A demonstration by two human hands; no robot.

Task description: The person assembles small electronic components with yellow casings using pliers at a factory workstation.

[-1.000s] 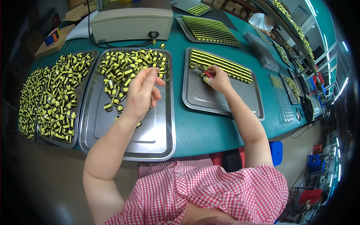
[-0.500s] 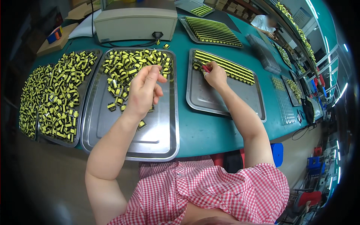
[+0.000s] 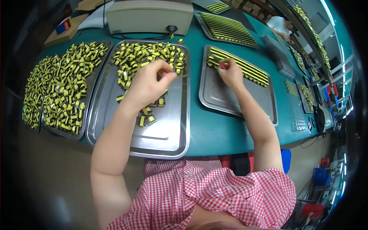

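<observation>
My left hand (image 3: 147, 86) hovers over a metal tray (image 3: 168, 147) of loose, small yellow-and-black transformer-like parts (image 3: 134, 51). Its fingers are curled and the thumb bends in toward the index finger; anything between them is too small to make out. Over a second metal tray (image 3: 218, 97), my right hand (image 3: 232, 76) pinches a small red tool (image 3: 223, 66), whose kind is partly hidden by the fingers. That hand is at the left end of neat rows of the same parts (image 3: 249, 73). A few loose parts (image 3: 147, 117) lie below my left wrist.
Heaped trays of parts (image 3: 65, 84) stand at the left. A beige box-shaped machine (image 3: 149, 17) with a black cable sits behind. Farther right are a filled tray (image 3: 228, 28), clear plastic trays (image 3: 278, 57) and another person (image 3: 280, 27) at the table (image 3: 207, 134).
My left fingers have curled in and the hand has turned palm-down. My right hand stays at the row ends with the red tool. The whole view has shifted slightly.
</observation>
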